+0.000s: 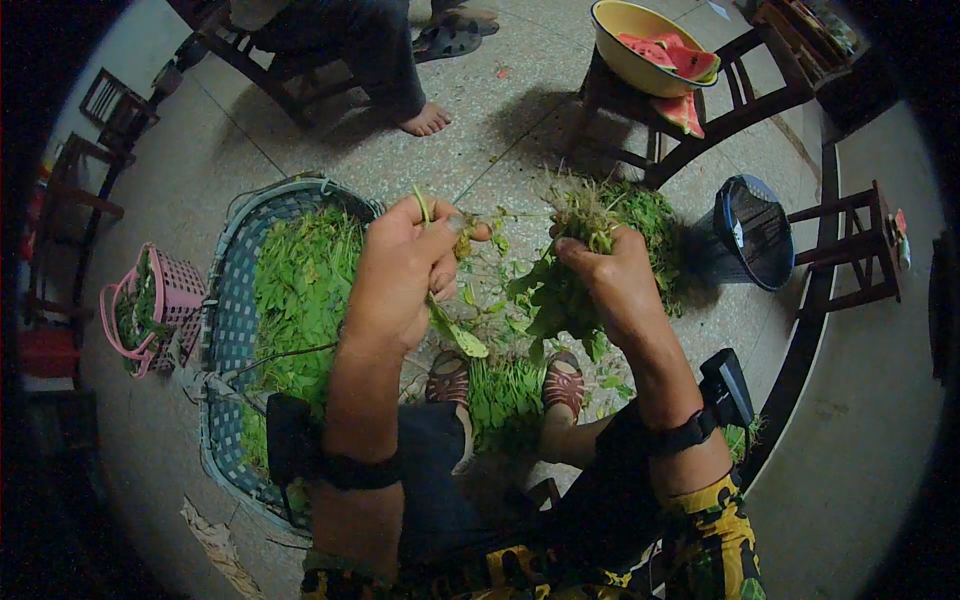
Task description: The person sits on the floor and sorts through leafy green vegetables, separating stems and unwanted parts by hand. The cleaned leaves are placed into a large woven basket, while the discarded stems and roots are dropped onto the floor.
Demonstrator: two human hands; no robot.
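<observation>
My left hand (409, 270) is closed on a few leafy stems, some of them yellowed; a pale spotted leaf (466, 341) hangs below it. A bunch of leafy greens (562, 300) is gripped in my right hand (607, 274), with its roots up and its leaves hanging down. Between my sandalled feet lies a heap of greens (506, 397). At the left, a woven basket (214, 352) holds many more greens. Beyond my right hand, a pile of rooted plants (652, 217) rests on the floor, and loose leaves are scattered between my hands.
A pink plastic basket (180, 277) with greens stands at far left. At right are a dark blue mesh bin (757, 240) and a wooden stool (862, 232). An enamel basin (652, 71) of watermelon pieces sits on a wooden chair (765, 112). Another person's bare foot (425, 120) is ahead.
</observation>
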